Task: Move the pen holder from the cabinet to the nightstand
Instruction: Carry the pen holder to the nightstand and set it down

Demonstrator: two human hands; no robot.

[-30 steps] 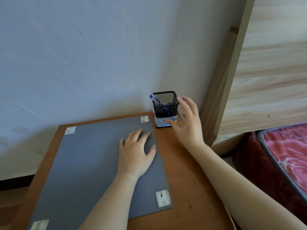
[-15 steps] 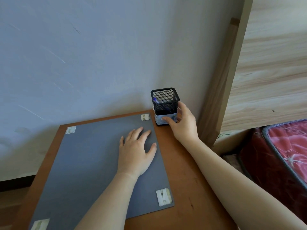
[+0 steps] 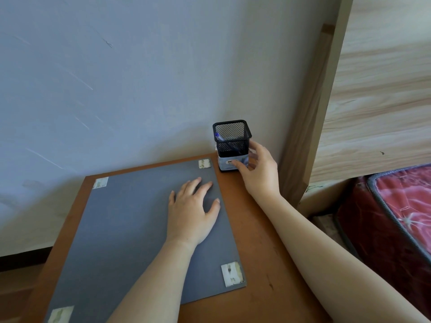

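A black mesh pen holder (image 3: 231, 139) with a white label round its base stands upright at the back right corner of a brown wooden top (image 3: 263, 264), close to the wall. A blue pen (image 3: 217, 136) leans inside it. My right hand (image 3: 261, 173) grips the holder's lower part, thumb on the front label and fingers wrapped round its right side. My left hand (image 3: 193, 213) lies flat, fingers spread, on a grey board (image 3: 130, 229) that covers most of the top.
A pale wooden headboard (image 3: 377, 89) and its upright post (image 3: 303, 136) rise just right of the holder. A red patterned mattress (image 3: 408, 206) lies lower right. The blue-grey wall (image 3: 116, 89) backs the wooden top. Taped patches (image 3: 231, 273) mark the board's corners.
My right hand, open beside the pen holder a second ago, has closed round its lower part. The left hand stays flat on the grey board.
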